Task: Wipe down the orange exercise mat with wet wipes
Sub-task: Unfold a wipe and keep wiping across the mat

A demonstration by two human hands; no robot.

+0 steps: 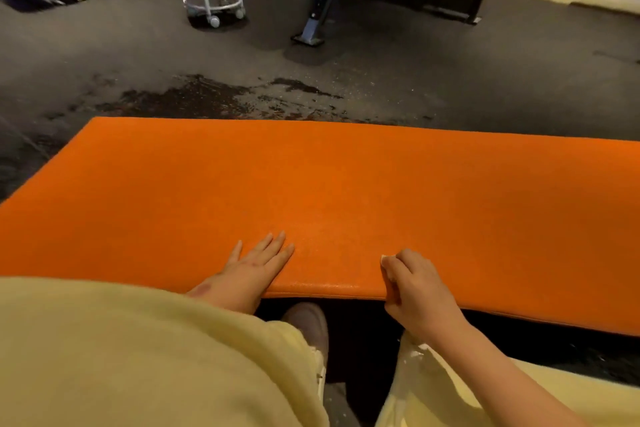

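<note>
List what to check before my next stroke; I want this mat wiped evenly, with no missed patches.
1. Wipe held: ok, right hand grips the wet wipe.
2. Contact: ok, wipe meets the orange mat at its near edge.
3. Mat steadied: ok, left hand lies flat on it.
4. Mat top free of objects: ok.
5. Wipe damp enough: cannot tell.
6. Patches already wiped: cannot tell.

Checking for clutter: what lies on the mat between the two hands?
Nothing: bare orange mat between left hand and right hand holding the wipe, per the head view.
</note>
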